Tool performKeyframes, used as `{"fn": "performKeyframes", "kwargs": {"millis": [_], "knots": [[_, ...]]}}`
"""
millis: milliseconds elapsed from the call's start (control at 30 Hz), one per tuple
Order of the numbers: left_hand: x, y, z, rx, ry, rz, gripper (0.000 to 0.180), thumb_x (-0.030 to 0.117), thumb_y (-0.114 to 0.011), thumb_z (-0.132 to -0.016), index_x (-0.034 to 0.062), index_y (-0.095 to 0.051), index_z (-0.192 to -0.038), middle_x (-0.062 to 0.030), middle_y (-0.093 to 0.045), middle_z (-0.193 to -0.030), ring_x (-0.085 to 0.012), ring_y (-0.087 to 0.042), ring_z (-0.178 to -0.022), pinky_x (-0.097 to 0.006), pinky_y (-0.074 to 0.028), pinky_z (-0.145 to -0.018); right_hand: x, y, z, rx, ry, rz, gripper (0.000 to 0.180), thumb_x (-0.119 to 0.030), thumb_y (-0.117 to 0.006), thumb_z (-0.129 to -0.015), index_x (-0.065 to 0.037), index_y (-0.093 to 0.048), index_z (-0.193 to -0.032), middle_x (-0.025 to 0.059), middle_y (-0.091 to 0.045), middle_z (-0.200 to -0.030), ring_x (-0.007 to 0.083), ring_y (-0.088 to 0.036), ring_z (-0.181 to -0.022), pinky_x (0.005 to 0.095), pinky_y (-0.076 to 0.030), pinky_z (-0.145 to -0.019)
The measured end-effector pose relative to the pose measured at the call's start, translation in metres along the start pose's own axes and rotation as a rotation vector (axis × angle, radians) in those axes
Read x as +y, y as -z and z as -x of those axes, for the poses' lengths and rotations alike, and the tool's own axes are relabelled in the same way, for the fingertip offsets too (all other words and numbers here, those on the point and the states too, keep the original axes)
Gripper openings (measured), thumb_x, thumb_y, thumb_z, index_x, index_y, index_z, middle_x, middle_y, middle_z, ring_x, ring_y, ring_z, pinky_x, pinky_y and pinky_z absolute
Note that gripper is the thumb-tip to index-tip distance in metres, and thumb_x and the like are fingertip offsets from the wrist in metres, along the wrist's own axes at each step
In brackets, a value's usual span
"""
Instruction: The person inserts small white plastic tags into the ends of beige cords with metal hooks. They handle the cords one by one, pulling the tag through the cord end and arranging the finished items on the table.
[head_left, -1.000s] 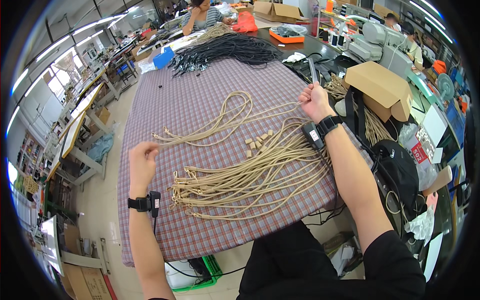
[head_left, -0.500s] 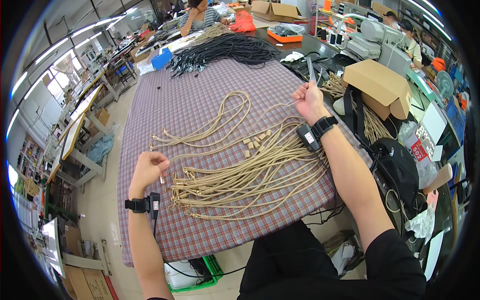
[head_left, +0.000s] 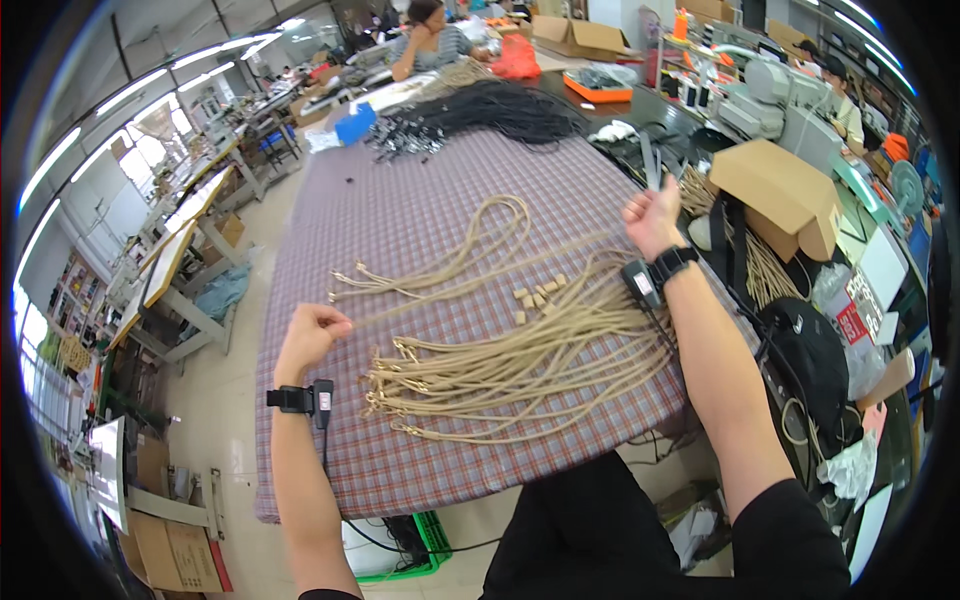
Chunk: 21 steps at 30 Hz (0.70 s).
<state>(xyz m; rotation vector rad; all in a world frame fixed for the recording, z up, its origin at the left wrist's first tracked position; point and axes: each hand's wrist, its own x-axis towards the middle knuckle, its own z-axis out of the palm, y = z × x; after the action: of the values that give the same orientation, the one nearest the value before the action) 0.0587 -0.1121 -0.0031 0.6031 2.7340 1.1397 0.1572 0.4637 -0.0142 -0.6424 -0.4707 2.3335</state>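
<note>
A beige cord (head_left: 480,281) is stretched in a nearly straight line between my hands, blurred by motion. My left hand (head_left: 312,338) pinches its left end; a hook there is not visible. Closed around a pair of scissors (head_left: 650,160), its long grey blades pointing up, my right hand (head_left: 655,220) also has the cord's other end at its fingers. Below the taut cord lies a bundle of beige cords (head_left: 520,370) with gold-coloured metal clips. Several short beige tubular pieces (head_left: 540,293) sit above that bundle. A few looped cords (head_left: 450,253) lie farther away.
A plaid cloth (head_left: 400,470) covers the table. At its far end is a pile of black cords (head_left: 500,110) with metal fittings. An open cardboard box (head_left: 775,190) and a black bag (head_left: 805,350) stand at the right. A person (head_left: 440,45) sits beyond the table.
My hands have drawn the cord straighter and tauter; before, it sagged with a loose thin end by the right hand. The scissors' blades now appear spread. The whole view has shifted slightly.
</note>
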Motion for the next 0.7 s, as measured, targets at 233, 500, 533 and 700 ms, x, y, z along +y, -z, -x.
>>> {"fn": "performKeyframes", "kwargs": {"millis": [233, 500, 533, 700], "knots": [[0.012, -0.002, -0.001, -0.078, -0.003, 0.048, 0.013, 0.005, -0.083, -0.090, -0.0051, -0.083, -0.098, -0.0104, -0.080, -0.086, -0.0160, -0.073, -0.079, -0.033, -0.058, -0.075, -0.007, 0.014, -0.018, 0.083, 0.102, -0.017, 0.041, -0.044, -0.047, -0.115, -0.015, -0.039, -0.087, -0.0041, -0.027, -0.062, 0.0124, -0.019, -0.049, 0.0320, -0.017, -0.045], [0.000, -0.006, -0.005, 0.054, 0.043, 0.003, 0.011, 0.006, -0.082, -0.090, -0.0042, -0.082, -0.095, -0.0110, -0.078, -0.082, -0.0162, -0.070, -0.072, -0.034, -0.056, -0.069, -0.006, 0.036, -0.043, -0.037, 0.233, -0.056, 0.021, -0.022, -0.050, -0.115, -0.007, -0.054, -0.101, -0.0026, -0.037, -0.068, 0.0117, -0.031, -0.053, 0.0307, -0.031, -0.050], [-0.007, -0.004, -0.003, 0.077, 0.065, -0.064, 0.011, 0.006, -0.083, -0.089, -0.0039, -0.082, -0.095, -0.0119, -0.078, -0.081, -0.0171, -0.070, -0.072, -0.035, -0.056, -0.069, 0.000, 0.033, -0.036, -0.063, 0.178, -0.103, 0.025, -0.024, -0.049, -0.118, -0.006, -0.054, -0.101, -0.0024, -0.039, -0.070, 0.0121, -0.033, -0.056, 0.0303, -0.035, -0.054], [-0.014, -0.007, -0.008, 0.200, -0.013, -0.264, 0.014, 0.008, -0.086, -0.085, -0.0023, -0.083, -0.093, -0.0154, -0.076, -0.077, -0.0224, -0.071, -0.070, -0.038, -0.055, -0.068, -0.002, 0.030, -0.033, -0.121, 0.120, -0.022, 0.026, -0.025, -0.051, -0.118, -0.005, -0.057, -0.104, -0.0038, -0.038, -0.069, 0.0111, -0.033, -0.057, 0.0300, -0.034, -0.055]]}}
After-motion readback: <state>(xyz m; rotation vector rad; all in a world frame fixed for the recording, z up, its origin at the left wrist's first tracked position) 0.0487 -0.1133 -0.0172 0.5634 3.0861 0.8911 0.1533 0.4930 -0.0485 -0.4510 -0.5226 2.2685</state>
